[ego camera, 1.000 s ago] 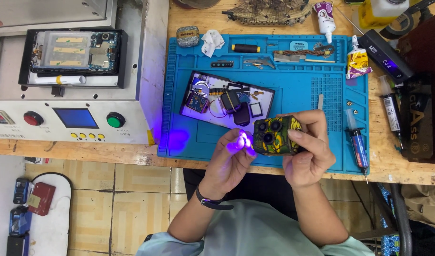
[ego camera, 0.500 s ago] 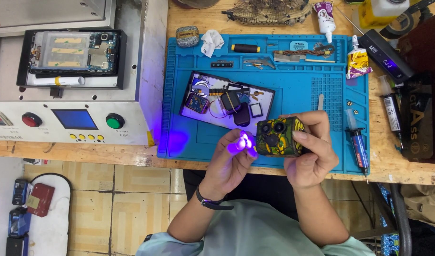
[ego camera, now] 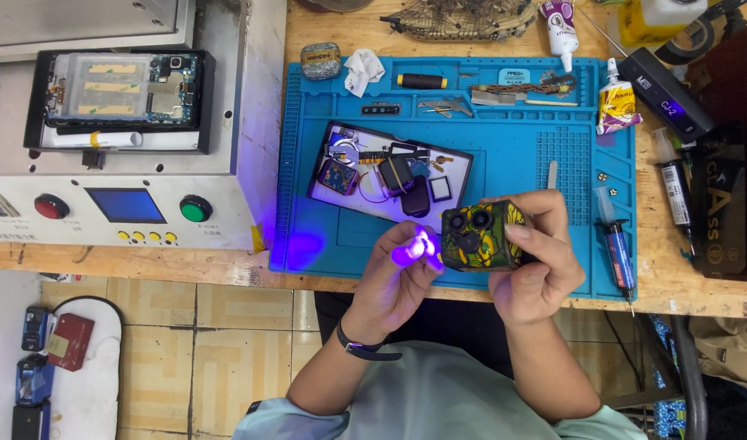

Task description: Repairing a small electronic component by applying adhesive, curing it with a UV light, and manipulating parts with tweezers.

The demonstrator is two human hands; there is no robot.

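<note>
Right hand (ego camera: 532, 261): my grip closed around phone (ego camera: 481, 237), fingers over its top.
Left hand (ego camera: 402, 273): my fingertips pinch a glowing violet lamp (ego camera: 416, 247) at the phone's edge.
Below: blue mat (ego camera: 512, 155).

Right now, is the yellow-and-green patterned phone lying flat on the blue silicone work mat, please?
No, the right hand holds the yellow-and-green patterned phone up above the blue silicone work mat.

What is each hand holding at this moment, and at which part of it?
The right hand grips the yellow-green patterned phone around its right end. The left hand pinches a small glowing violet light in its fingertips, beside the phone's left end.
</note>
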